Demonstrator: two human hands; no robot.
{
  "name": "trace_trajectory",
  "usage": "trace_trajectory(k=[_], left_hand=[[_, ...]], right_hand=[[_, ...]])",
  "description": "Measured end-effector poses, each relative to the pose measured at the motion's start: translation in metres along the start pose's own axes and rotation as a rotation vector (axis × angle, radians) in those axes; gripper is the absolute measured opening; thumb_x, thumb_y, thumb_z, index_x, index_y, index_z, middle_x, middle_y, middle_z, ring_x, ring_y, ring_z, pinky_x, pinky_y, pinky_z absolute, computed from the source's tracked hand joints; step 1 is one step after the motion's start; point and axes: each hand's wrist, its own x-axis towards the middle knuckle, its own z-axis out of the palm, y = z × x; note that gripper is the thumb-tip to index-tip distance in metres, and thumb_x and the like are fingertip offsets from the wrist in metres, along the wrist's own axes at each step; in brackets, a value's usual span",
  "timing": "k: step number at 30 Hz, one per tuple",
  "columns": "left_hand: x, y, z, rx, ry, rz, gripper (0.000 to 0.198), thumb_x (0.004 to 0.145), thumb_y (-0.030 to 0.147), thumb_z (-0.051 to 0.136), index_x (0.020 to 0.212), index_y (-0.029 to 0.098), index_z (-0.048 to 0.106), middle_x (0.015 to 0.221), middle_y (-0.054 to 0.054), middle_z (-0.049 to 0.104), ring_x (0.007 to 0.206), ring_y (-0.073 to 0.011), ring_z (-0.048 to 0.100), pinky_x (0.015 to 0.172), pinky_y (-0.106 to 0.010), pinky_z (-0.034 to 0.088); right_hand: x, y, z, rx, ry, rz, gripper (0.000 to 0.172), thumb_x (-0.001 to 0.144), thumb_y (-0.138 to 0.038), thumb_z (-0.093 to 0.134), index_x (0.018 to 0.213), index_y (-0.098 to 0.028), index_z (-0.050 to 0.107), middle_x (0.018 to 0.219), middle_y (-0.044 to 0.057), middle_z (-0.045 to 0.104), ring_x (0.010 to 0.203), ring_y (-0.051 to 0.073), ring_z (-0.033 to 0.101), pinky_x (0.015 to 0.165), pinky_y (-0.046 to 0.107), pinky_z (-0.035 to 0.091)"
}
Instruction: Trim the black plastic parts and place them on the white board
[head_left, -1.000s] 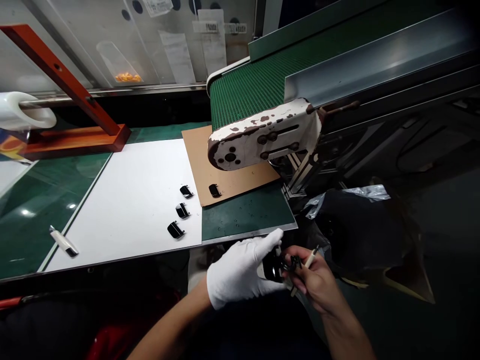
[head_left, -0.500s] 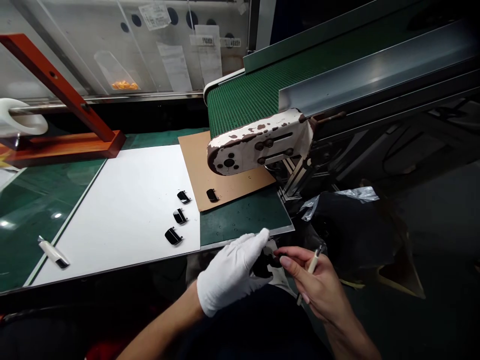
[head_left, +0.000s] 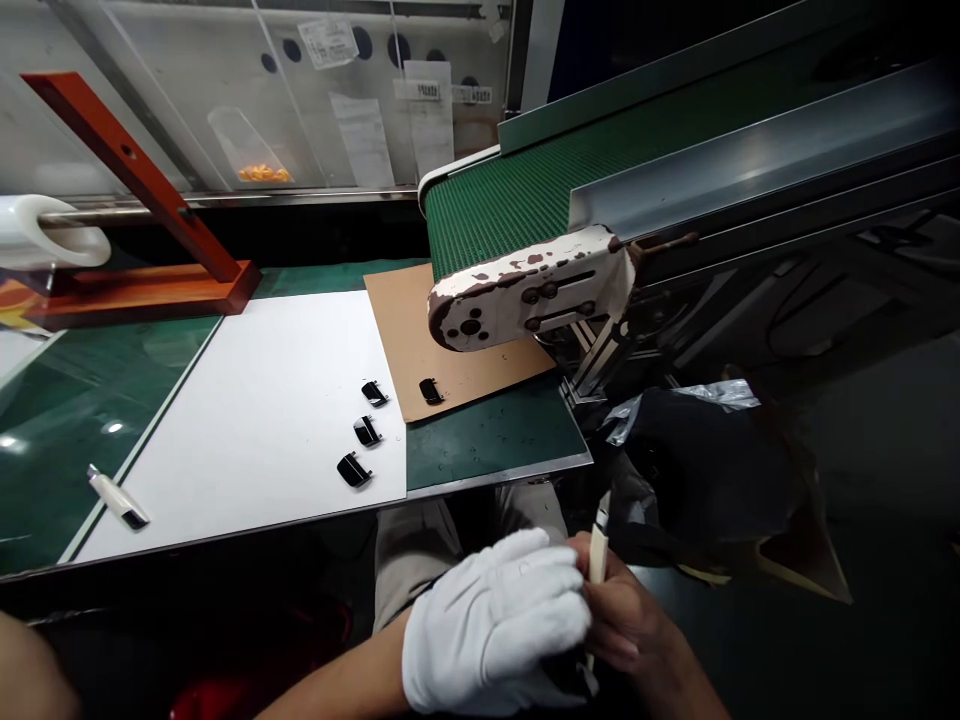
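Observation:
My left hand (head_left: 495, 625), in a white glove, is curled closed low in front of my lap. It holds a black plastic part (head_left: 564, 668), mostly hidden under the glove. Right beside it, my bare right hand (head_left: 626, 605) is closed round a slim cream-handled craft knife (head_left: 598, 555), which stands nearly upright with its metal end up. The two hands touch or overlap. On the white sheet (head_left: 277, 400) lie three glossy black parts, the nearest one (head_left: 354, 470) close to the table's front edge. Another black part (head_left: 430, 391) rests on the brown cardboard (head_left: 480, 375).
A second cream-handled knife (head_left: 118, 498) lies at the sheet's left. Behind it stands a wooden holder (head_left: 150, 190) with a white roll (head_left: 56, 232). A green conveyor belt (head_left: 495, 205) overhangs the cardboard. At right is a carton with a dark bag (head_left: 735, 480).
Both hands have dropped lower and come together. My gloved hand has turned its back upward and covers the black part. The knife has swung more upright.

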Motion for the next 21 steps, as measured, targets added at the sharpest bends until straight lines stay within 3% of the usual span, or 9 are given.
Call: trace_trajectory(k=[3, 6, 9, 11, 15, 18, 21], left_hand=[[0.008, -0.008, -0.001, 0.131, 0.013, 0.145, 0.058, 0.085, 0.032, 0.067, 0.136, 0.025, 0.041, 0.127, -0.007, 0.065, 0.119, -0.0211, 0.061, 0.111, -0.037, 0.042], [0.019, -0.022, 0.006, 0.292, -0.105, -0.022, 0.057, 0.083, 0.017, 0.066, 0.134, 0.017, 0.041, 0.129, -0.015, 0.062, 0.121, -0.0254, 0.058, 0.109, -0.043, 0.042], [0.030, -0.031, 0.020, 0.321, -0.260, -0.222, 0.049, 0.074, 0.011, 0.068, 0.120, 0.017, 0.053, 0.119, -0.013, 0.066, 0.111, -0.0285, 0.064, 0.100, -0.045, 0.049], [0.035, -0.033, 0.032, 0.327, -0.288, -0.270, 0.042, 0.073, 0.007, 0.064, 0.114, 0.015, 0.057, 0.109, -0.013, 0.069, 0.101, -0.0289, 0.067, 0.093, -0.044, 0.053], [0.040, -0.033, 0.048, 0.322, -0.310, -0.324, 0.041, 0.075, 0.003, 0.058, 0.114, 0.011, 0.059, 0.111, -0.018, 0.069, 0.105, -0.0310, 0.066, 0.099, -0.048, 0.049], [0.043, -0.035, 0.047, 0.298, -0.262, -0.339, 0.052, 0.074, 0.007, 0.066, 0.124, 0.013, 0.054, 0.122, -0.017, 0.065, 0.115, -0.0312, 0.061, 0.106, -0.050, 0.042], [0.043, -0.035, 0.037, 0.240, -0.170, -0.336, 0.074, 0.073, 0.019, 0.077, 0.138, 0.018, 0.042, 0.133, -0.013, 0.059, 0.124, -0.0283, 0.056, 0.105, -0.044, 0.046]], right_hand=[[0.006, -0.005, -0.008, -0.130, 0.152, -0.083, 0.064, 0.062, -0.075, 0.066, 0.077, -0.014, 0.071, 0.032, -0.009, 0.035, 0.022, 0.003, 0.018, 0.028, 0.018, 0.015], [0.010, -0.011, -0.013, -0.333, 0.388, -0.178, 0.049, 0.076, -0.061, 0.065, 0.092, -0.016, 0.072, 0.051, 0.002, 0.062, 0.027, 0.007, 0.035, 0.030, 0.021, 0.022], [0.010, -0.009, -0.009, -0.557, 0.596, -0.250, 0.033, 0.079, -0.048, 0.066, 0.094, -0.020, 0.074, 0.082, 0.011, 0.076, 0.058, 0.023, 0.066, 0.046, 0.029, 0.047], [0.009, -0.002, -0.001, -0.681, 0.675, -0.271, 0.026, 0.078, -0.042, 0.065, 0.090, -0.022, 0.076, 0.085, 0.012, 0.076, 0.075, 0.030, 0.071, 0.062, 0.034, 0.052], [0.002, 0.004, 0.004, -0.842, 0.733, -0.252, 0.023, 0.075, -0.040, 0.064, 0.089, -0.027, 0.077, 0.076, 0.009, 0.077, 0.069, 0.030, 0.071, 0.063, 0.035, 0.050], [-0.006, -0.012, -0.026, -0.928, 0.878, -0.175, 0.033, 0.079, -0.050, 0.056, 0.096, -0.027, 0.075, 0.075, 0.009, 0.076, 0.067, 0.029, 0.070, 0.061, 0.036, 0.049], [-0.014, -0.042, -0.086, -0.985, 1.145, -0.046, 0.051, 0.080, -0.060, 0.051, 0.105, -0.021, 0.070, 0.079, 0.016, 0.074, 0.068, 0.034, 0.066, 0.062, 0.043, 0.046]])
